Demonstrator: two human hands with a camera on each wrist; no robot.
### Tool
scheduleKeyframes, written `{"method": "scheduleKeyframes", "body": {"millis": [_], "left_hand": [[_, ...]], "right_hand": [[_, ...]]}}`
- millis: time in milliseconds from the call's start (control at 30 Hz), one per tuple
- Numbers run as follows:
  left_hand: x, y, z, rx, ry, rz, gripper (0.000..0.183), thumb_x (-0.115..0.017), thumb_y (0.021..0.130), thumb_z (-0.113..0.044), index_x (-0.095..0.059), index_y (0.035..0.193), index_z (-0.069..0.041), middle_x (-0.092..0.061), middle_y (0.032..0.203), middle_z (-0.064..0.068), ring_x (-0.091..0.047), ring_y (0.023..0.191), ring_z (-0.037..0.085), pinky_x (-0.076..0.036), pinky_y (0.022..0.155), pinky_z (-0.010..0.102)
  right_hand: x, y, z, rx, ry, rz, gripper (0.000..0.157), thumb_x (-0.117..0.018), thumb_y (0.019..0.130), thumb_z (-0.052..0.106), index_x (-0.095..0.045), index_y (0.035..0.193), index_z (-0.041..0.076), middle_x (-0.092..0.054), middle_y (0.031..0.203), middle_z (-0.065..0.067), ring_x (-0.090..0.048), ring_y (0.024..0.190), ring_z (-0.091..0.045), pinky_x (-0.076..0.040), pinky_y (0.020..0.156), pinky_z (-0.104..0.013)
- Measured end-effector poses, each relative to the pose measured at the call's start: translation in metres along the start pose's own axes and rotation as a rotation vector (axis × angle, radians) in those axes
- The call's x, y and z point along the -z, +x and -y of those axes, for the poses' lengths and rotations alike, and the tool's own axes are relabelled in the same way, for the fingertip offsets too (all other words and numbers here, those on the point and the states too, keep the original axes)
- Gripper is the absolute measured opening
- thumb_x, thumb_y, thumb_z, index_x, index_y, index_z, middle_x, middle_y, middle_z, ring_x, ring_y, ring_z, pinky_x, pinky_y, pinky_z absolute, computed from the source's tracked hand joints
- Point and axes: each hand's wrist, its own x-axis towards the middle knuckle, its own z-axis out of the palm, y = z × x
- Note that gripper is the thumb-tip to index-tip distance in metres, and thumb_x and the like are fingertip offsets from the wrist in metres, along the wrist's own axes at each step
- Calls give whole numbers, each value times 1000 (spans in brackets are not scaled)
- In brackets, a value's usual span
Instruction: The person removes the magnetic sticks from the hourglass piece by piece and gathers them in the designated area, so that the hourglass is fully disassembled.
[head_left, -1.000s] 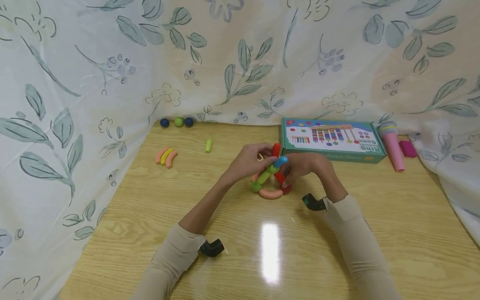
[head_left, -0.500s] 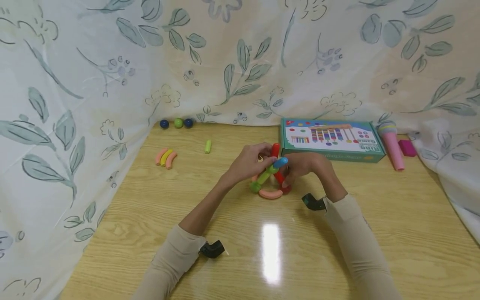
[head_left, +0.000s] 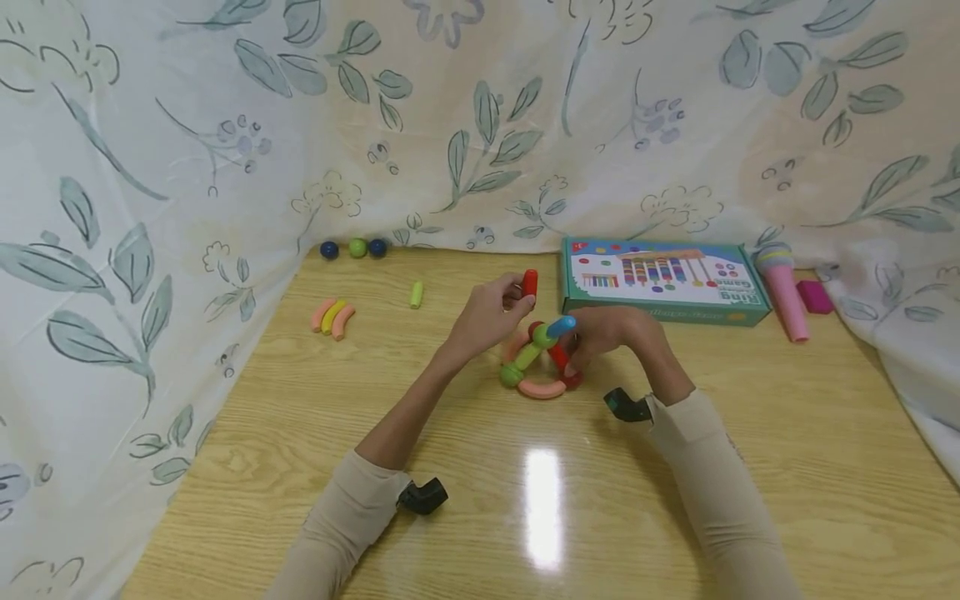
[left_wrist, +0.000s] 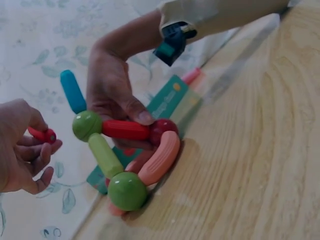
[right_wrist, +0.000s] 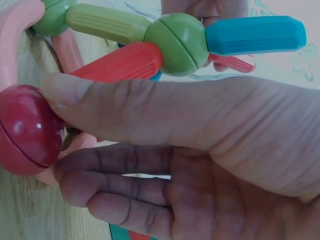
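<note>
A magnetic stick-and-ball structure stands on the wooden table. A green ball (head_left: 543,336) at its top joins a blue stick (left_wrist: 73,91), a light green stick (left_wrist: 105,154) and a red stick (right_wrist: 122,62). Its base has a green ball (left_wrist: 127,191), a dark red ball (right_wrist: 31,130) and curved pink sticks (head_left: 542,389). My right hand (head_left: 600,333) grips the slanting red stick beside the dark red ball, thumb on the near side. Up and left of the structure, my left hand (head_left: 487,315) pinches a separate short red stick (head_left: 530,283), apart from the balls.
Behind the right hand lies a green game box (head_left: 663,279), with a pink toy microphone (head_left: 785,296) and a magenta block (head_left: 815,297) to its right. At the left are curved sticks (head_left: 332,316), a light green stick (head_left: 417,294) and loose balls (head_left: 358,247).
The left hand has moved slightly left and away from the top of the structure, carrying the short red stick off it. A dark red ball there is now uncovered. The right hand stays put.
</note>
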Motion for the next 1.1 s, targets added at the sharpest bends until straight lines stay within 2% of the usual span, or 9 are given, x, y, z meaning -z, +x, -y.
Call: {"method": "scheduleKeyframes", "body": {"millis": [67, 167, 333, 467, 567, 667, 767, 867, 1100], "left_hand": [[3, 2, 3, 4, 15, -17, 30, -64, 103, -15, -66, 128, 1, -77, 105, 16, -76, 93, 26, -61, 88, 35], [10, 4, 5, 20, 38, -28, 29, -67, 102, -15, -68, 125, 2, -77, 105, 17, -74, 92, 27, -61, 86, 35], [22, 5, 12, 87, 158, -79, 29, -71, 100, -22, -71, 117, 1, -77, 100, 15, -71, 86, 25, -57, 77, 32], [34, 5, 31, 135, 314, -197, 26, -70, 99, -23, -73, 107, 2, -75, 94, 16, -67, 81, 26, -55, 72, 37], [43, 3, 49, 203, 465, -308, 23, -68, 98, -24, -73, 99, -1, -71, 99, 17, -63, 89, 33, -54, 80, 48], [49, 0, 67, 289, 591, -378, 21, -65, 96, -22, -68, 88, -3, -64, 110, 19, -56, 103, 39, -48, 89, 58], [53, -3, 83, 347, 660, -405, 21, -63, 96, -20, -63, 81, -5, -59, 116, 21, -51, 110, 43, -43, 94, 61], [54, -5, 95, 386, 712, -419, 22, -63, 96, -20, -61, 81, -5, -56, 118, 22, -49, 111, 43, -42, 95, 61], [59, -6, 105, 453, 734, -405, 20, -65, 95, -18, -63, 85, -1, -56, 116, 23, -50, 112, 44, -44, 96, 63]], "right_hand": [[0, 0, 0, 6, 0, 3, 32, -83, 89, 33, -71, 112, 13, -65, 103, 0, -55, 101, -20, -53, 88, -37], [1, -1, 1, 17, 2, 2, 32, -83, 89, 32, -73, 113, 14, -65, 103, 0, -56, 100, -20, -53, 87, -36], [2, -2, 2, 11, 13, -5, 31, -84, 89, 31, -71, 109, 11, -69, 104, -2, -57, 100, -20, -53, 89, -38], [2, -1, 3, 25, 8, 0, 22, -83, 89, 29, -74, 98, 11, -66, 93, 1, -52, 92, -18, -48, 80, -32], [1, -1, 3, 34, 9, 4, 21, -82, 90, 29, -74, 96, 11, -66, 91, 2, -51, 90, -17, -46, 79, -30], [0, 0, 2, 44, 7, 6, 22, -82, 90, 30, -74, 97, 11, -69, 95, 2, -54, 92, -16, -50, 82, -32], [0, 0, 2, 52, 4, 1, 22, -82, 90, 30, -74, 98, 11, -75, 101, 0, -59, 96, -17, -55, 88, -36], [0, -1, 2, 56, 11, 0, 22, -82, 90, 30, -74, 99, 10, -76, 105, -2, -63, 98, -18, -56, 90, -39], [0, 0, 2, 54, 19, 2, 24, -82, 91, 29, -73, 101, 9, -76, 105, -3, -63, 98, -18, -56, 90, -38]]}}
